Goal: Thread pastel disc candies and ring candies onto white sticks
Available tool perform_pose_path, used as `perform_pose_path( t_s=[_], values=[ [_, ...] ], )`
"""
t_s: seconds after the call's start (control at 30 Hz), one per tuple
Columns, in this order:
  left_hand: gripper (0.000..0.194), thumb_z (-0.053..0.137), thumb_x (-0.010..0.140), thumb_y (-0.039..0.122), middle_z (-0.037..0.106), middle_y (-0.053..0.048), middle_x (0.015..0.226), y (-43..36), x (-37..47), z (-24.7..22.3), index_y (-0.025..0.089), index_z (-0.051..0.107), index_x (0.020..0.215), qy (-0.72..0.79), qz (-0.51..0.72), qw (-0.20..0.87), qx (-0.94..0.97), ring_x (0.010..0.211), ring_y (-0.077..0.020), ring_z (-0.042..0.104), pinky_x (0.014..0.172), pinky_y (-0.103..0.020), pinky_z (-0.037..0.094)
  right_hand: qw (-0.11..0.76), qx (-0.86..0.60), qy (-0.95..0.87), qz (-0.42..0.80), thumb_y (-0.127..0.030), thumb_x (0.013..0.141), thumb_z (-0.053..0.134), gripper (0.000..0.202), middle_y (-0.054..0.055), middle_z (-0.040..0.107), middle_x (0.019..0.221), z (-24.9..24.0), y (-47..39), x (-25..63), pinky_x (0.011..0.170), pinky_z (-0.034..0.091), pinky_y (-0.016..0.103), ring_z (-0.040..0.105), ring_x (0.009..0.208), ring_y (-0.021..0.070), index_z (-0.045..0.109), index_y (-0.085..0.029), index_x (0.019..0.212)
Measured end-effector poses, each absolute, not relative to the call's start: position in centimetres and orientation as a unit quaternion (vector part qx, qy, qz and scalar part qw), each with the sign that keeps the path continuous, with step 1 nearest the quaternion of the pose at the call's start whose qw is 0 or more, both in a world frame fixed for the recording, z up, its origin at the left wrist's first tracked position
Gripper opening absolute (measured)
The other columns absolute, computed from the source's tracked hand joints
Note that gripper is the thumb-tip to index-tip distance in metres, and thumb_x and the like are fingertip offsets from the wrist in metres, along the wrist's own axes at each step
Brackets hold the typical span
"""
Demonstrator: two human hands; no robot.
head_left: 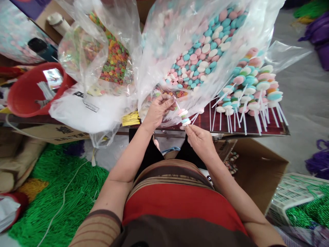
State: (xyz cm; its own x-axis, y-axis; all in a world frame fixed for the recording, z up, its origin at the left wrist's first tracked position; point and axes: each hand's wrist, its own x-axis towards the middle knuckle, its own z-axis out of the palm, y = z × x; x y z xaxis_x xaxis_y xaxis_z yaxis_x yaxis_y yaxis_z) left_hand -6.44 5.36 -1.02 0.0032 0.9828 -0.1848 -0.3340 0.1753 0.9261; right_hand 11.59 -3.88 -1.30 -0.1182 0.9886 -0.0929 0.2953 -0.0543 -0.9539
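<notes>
My left hand [163, 108] pinches the upper end of a thin white stick [177, 104]. Several pink, white and blue candies [184, 116] are threaded along this stick, which slants down to the right. At its lower end the fingers of my right hand [199, 136] close on the bottom candy. Behind my hands lies a large clear bag [205, 61] of pink, blue and white candies. A bag of small coloured rings [114, 63] is left of it. To the right, finished-looking candy sticks [250, 89] are piled at the table's edge, their white ends pointing toward me.
A red bowl [19, 92] with white sticks stands at the left, near yellow ties [131, 118]. An open cardboard box [259, 171] is below the table [218, 121] at the right, beside a white basket [285, 192]. Green strands [64, 192] cover the floor at left.
</notes>
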Motion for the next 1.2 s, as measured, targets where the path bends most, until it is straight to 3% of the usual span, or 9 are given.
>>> perform_pose_path(
  t_s=[0.13, 0.3, 0.5, 0.63, 0.97, 1.2],
  values=[
    [0.034, 0.092, 0.076, 0.035, 0.072, 0.003, 0.074, 5.3, -6.7, -1.0, 0.019, 0.062, 0.078, 0.44, 0.542, 0.63, 0.34, 0.069, -0.0076, 0.069, 0.068, -0.019, 0.053, 0.375, -0.553, -0.571, 0.478, -0.052, 0.1, 0.056, 0.041, -0.006, 0.034, 0.052, -1.7, -3.8, 11.6, 0.052, 0.031, 0.027, 0.036, 0.052, 0.013, 0.077, -0.018, 0.087],
    [0.027, 0.083, 0.08, 0.025, 0.069, 0.004, 0.071, 5.4, -6.7, -0.9, 0.019, 0.057, 0.075, 0.438, 0.539, 0.626, 0.354, 0.066, -0.0066, 0.065, 0.066, -0.019, 0.05, 0.372, -0.545, -0.571, 0.489, -0.052, 0.099, 0.058, 0.04, -0.005, 0.036, 0.052, -1.6, -3.8, 11.7, 0.052, 0.029, 0.027, 0.035, 0.051, 0.0124, 0.077, -0.019, 0.086],
    [0.018, 0.074, 0.071, 0.011, 0.066, 0.006, 0.075, 5.7, -7.2, -0.7, 0.019, 0.064, 0.084, 0.428, 0.531, 0.64, 0.353, 0.065, -0.0054, 0.062, 0.06, -0.017, 0.045, 0.361, -0.536, -0.572, 0.505, -0.053, 0.097, 0.062, 0.041, -0.005, 0.036, 0.052, -1.8, -3.6, 12.4, 0.05, 0.027, 0.027, 0.034, 0.051, 0.0119, 0.079, -0.018, 0.085],
    [0.006, 0.071, 0.078, 0.017, 0.062, 0.004, 0.067, 5.8, -7.6, -0.7, 0.017, 0.064, 0.077, 0.436, 0.486, 0.676, 0.343, 0.059, -0.0063, 0.058, 0.059, -0.019, 0.047, 0.372, -0.53, -0.564, 0.512, -0.058, 0.096, 0.063, 0.044, -0.005, 0.035, 0.053, -2.1, -3.6, 12.7, 0.049, 0.026, 0.027, 0.032, 0.05, 0.0115, 0.079, -0.019, 0.085],
    [0.029, 0.09, 0.076, 0.031, 0.059, 0.003, 0.073, 4.2, -5.2, -0.6, 0.018, 0.064, 0.073, 0.364, 0.506, 0.707, 0.335, 0.065, -0.0073, 0.057, 0.06, -0.021, 0.049, 0.42, -0.517, -0.447, 0.597, -0.07, 0.086, 0.072, 0.049, -0.009, 0.037, 0.052, -2.2, -2.9, 11.6, 0.047, 0.024, 0.026, 0.029, 0.046, 0.0091, 0.069, -0.021, 0.089],
    [0.032, 0.086, 0.082, 0.035, 0.06, 0.003, 0.075, 3.5, -4.6, 0.0, 0.02, 0.059, 0.074, 0.391, 0.529, 0.663, 0.357, 0.068, -0.0083, 0.057, 0.065, -0.023, 0.05, 0.471, -0.582, -0.506, 0.428, -0.057, 0.089, 0.073, 0.037, -0.003, 0.056, 0.062, -2.6, -2.8, 11.6, 0.056, 0.038, 0.025, 0.046, 0.059, 0.0123, 0.066, -0.022, 0.078]
  ],
)
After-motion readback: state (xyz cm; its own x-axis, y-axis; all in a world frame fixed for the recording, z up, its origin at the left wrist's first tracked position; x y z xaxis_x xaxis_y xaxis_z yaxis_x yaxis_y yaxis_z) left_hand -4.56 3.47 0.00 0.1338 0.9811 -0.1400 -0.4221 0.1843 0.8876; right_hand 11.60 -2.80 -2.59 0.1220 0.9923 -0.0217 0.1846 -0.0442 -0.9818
